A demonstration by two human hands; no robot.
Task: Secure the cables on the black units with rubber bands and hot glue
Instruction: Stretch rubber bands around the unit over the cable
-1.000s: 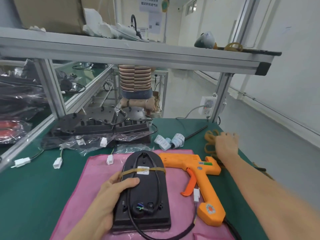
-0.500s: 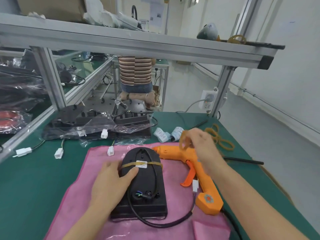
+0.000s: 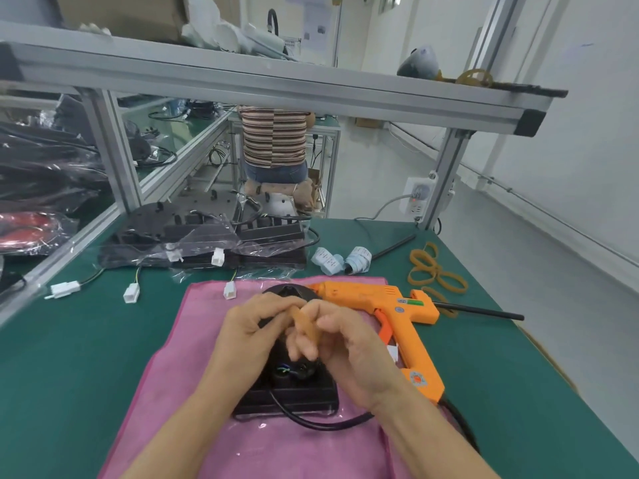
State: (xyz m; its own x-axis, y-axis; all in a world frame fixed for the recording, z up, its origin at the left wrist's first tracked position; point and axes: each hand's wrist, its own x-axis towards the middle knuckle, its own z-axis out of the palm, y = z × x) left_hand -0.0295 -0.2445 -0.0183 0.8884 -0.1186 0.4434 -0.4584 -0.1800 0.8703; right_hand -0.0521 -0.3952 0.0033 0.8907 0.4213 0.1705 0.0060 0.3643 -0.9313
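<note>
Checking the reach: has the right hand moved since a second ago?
Yes. The right hand came left from the loose bands, across the glue gun, to the unit.

Black unit (image 3: 287, 392): flat, rounded at the far end and square at the near end, lying on a pink cloth (image 3: 193, 368) near the table's front edge, mostly hidden under both hands. Black cable (image 3: 325, 424) looping out past its near edge. Tan rubber band (image 3: 306, 324) held just above the unit, pinched between left hand (image 3: 247, 335) and right hand (image 3: 349, 354). Orange hot glue gun (image 3: 390, 305) lying on its side just right of the unit, nozzle toward it, handle toward the front edge. More tan rubber bands (image 3: 434, 267) loose toward the far right corner. More black units (image 3: 207, 236) in clear bags, stacked near the back edge.
</note>
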